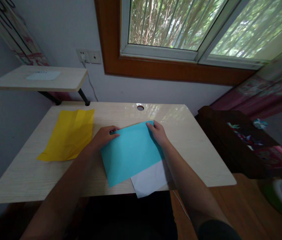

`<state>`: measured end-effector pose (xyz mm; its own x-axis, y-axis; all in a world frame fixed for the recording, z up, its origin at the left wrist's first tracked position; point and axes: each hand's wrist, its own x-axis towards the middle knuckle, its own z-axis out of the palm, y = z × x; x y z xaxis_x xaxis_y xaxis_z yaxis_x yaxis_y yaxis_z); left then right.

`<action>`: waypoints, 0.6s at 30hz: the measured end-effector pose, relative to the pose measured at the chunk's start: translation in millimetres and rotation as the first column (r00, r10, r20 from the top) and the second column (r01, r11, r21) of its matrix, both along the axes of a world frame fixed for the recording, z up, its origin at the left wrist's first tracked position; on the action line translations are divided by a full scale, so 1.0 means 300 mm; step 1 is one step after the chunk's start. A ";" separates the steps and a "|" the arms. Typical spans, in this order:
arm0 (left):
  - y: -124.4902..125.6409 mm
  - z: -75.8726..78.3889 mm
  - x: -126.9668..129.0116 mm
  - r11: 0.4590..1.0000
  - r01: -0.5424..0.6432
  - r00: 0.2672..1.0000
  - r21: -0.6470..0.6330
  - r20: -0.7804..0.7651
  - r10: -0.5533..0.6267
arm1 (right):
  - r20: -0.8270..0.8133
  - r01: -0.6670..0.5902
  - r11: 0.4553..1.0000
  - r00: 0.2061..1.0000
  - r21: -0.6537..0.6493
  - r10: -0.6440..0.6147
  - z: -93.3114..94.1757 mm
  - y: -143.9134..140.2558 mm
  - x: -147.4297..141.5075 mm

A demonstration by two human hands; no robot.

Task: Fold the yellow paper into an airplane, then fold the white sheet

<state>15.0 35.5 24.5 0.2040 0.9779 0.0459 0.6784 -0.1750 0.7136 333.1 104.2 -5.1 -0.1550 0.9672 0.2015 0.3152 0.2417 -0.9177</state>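
Note:
A sheet of light blue paper (132, 150) is held at a tilt above the desk, one hand on each upper corner area. My left hand (105, 136) pinches its upper left edge between thumb and fingers. At the upper right corner, my right hand (157, 132) grips the sheet, thumb on top and fingers behind. Partly under the blue sheet lies a white sheet of paper (150, 180), its lower corner past the desk's front edge. To the left, a creased yellow sheet of paper (71, 135) lies on the desk.
The pale wooden desk (193, 150) has a round cable hole (140, 108) near its back edge. A raised shelf (38, 78) at the back left bears a slip of paper. A dark wooden cabinet (230, 140) stands right of the desk. Behind is a window (175, 26).

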 end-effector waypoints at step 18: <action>0.010 -0.003 -0.008 0.998 0.043 0.995 -0.041 0.087 -0.040 | -0.052 -0.011 0.996 0.999 -0.094 0.007 -0.013 0.015 0.007</action>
<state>12.6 38.5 23.5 0.2416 0.9701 0.0231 0.6072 -0.1697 0.7762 335.3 108.8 -9.0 -0.1556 0.9808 0.1176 0.2655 0.1562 -0.9514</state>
